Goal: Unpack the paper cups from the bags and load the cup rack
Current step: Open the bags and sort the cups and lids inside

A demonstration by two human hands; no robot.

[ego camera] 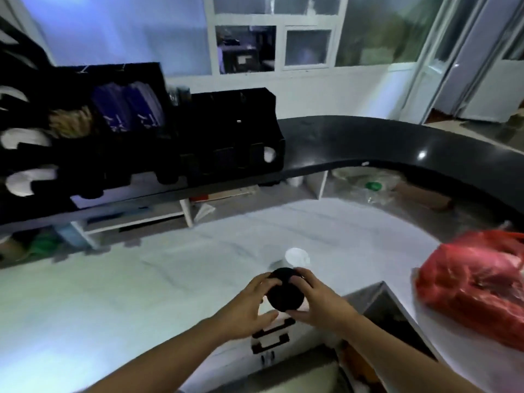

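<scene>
One black stack (285, 293) is gripped by left hand (251, 303) and right hand (317, 303) at the counter's (127, 293) near edge; cup rack (232, 131) loading is judged next.

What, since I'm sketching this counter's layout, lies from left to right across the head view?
Black cup rack → smaller black rack → left hand → black round object, gripped by both hands → right hand → red bag.

Left hand (249, 303) and right hand (320, 302) clasp one black round object (285, 295).
</scene>
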